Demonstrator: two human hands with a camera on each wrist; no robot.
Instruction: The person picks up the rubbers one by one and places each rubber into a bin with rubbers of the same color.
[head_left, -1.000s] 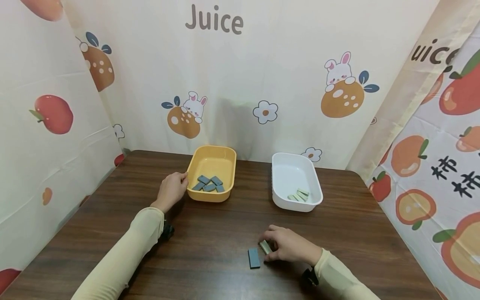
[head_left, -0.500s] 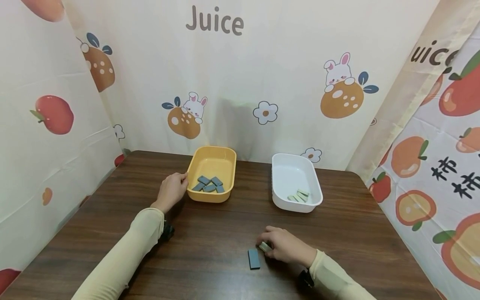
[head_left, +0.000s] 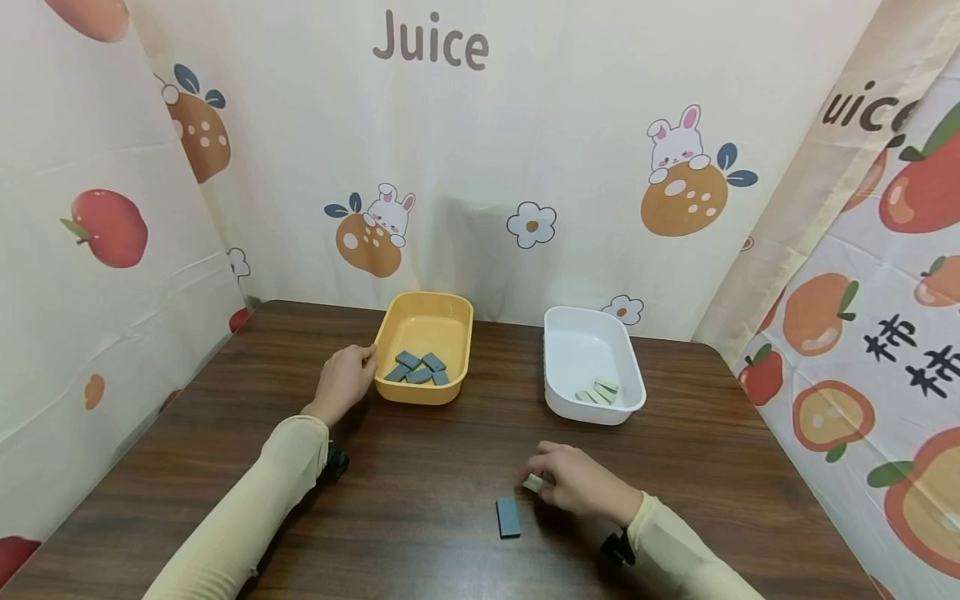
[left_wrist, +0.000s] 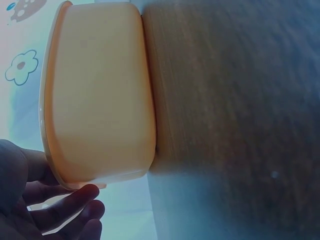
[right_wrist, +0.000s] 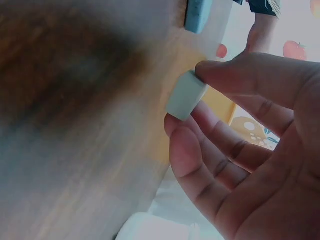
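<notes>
My right hand (head_left: 576,482) pinches a small pale green block (head_left: 534,483) just above the table. In the right wrist view, thumb and fingertips hold this block (right_wrist: 186,95) at its two ends. A flat blue-grey block (head_left: 507,517) lies on the table to the left of that hand. At the left, my left hand (head_left: 345,385) grips the rim of a yellow tray (head_left: 429,321); the left wrist view has the fingers at the corner of the tray (left_wrist: 100,90). Several blue-grey blocks (head_left: 418,377) lie in the yellow tray's near end.
A white tray (head_left: 588,346) stands at the back right, with several pale green blocks (head_left: 604,388) in its near end. The dark wooden table (head_left: 420,483) meets a printed curtain (head_left: 465,150) behind the trays, and curtains hang on both sides.
My right hand has lifted the pale green block slightly off the table and turned it, after first grasping it beside the blue-grey block. The left hand and both trays have stayed put.
</notes>
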